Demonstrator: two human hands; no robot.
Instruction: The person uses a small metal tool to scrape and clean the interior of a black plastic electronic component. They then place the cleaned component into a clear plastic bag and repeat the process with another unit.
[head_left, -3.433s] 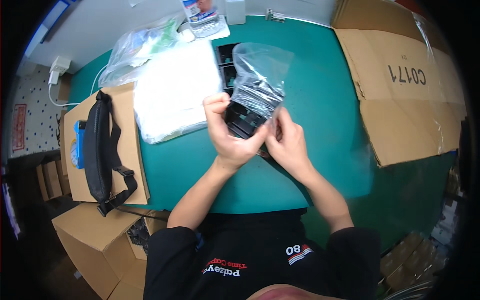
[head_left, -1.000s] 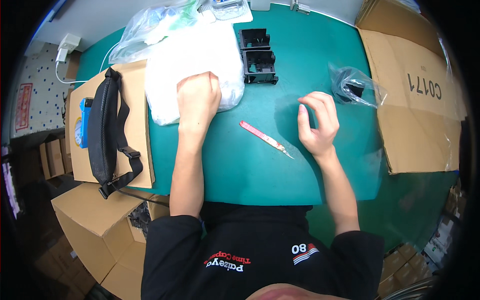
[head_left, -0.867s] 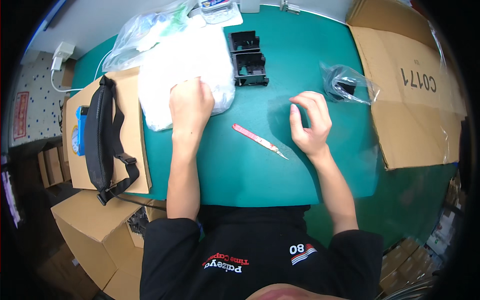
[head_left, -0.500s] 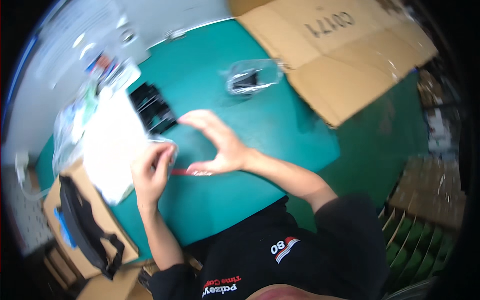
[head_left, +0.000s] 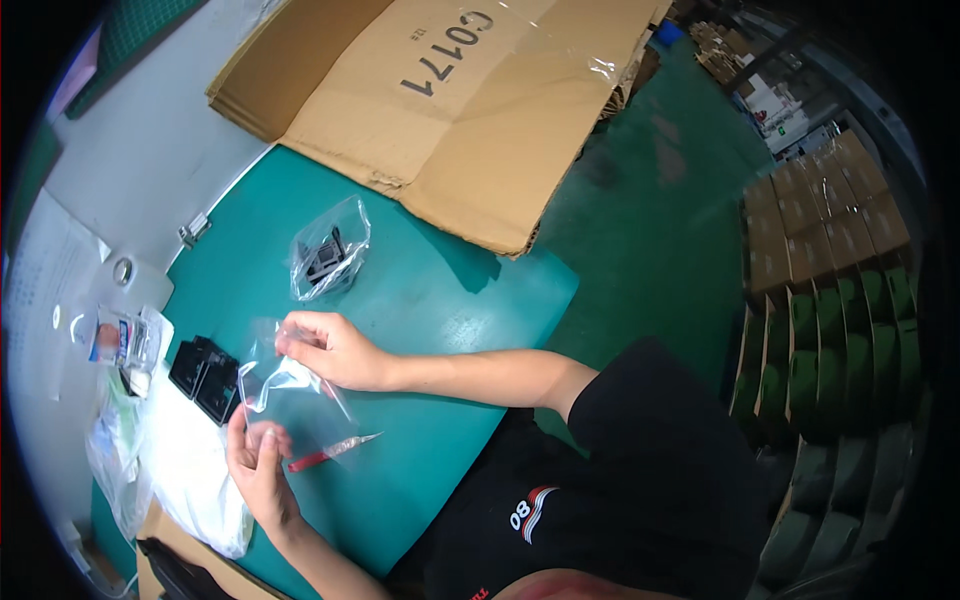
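Note:
A clear plastic bag hangs stretched between my two hands above the green table mat. My right hand pinches its far edge, while my left hand has its fingers curled on the near left edge. Nothing shows inside the bag. Beneath and beside its near corner lies a craft knife with a red handle and a pointed metal tip. Black plastic parts lie just beyond my left hand. Farther back, another clear bag holds a black part.
A large opened cardboard box covers the table's far side. White plastic bags lie at the left, with a roll of tape near the wall. Stacked cartons and green-lined dividers stand on the right beyond the floor.
My view has swung to the right. My right hand, earlier spread and apart, has come to grip the clear bag, which is now opened out between both hands.

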